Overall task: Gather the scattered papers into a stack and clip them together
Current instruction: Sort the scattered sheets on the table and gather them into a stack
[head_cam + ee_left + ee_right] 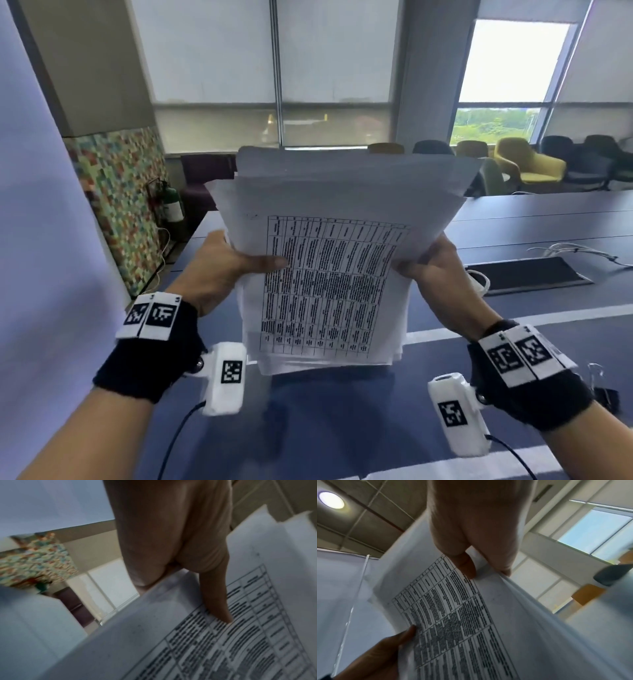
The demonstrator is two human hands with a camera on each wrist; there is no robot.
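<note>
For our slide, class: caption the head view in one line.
Both hands, left hand and right hand, hold the uneven paper stack upright above the blue table.

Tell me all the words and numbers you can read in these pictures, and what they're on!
None can be read.
Top sheet of the paper stack, gripped by the left hand and right hand: a printed table, its text too blurred to read.
Wrist bands: black-and-white square code patterns, no words.
Fire extinguisher: a label, too small to read.
</note>
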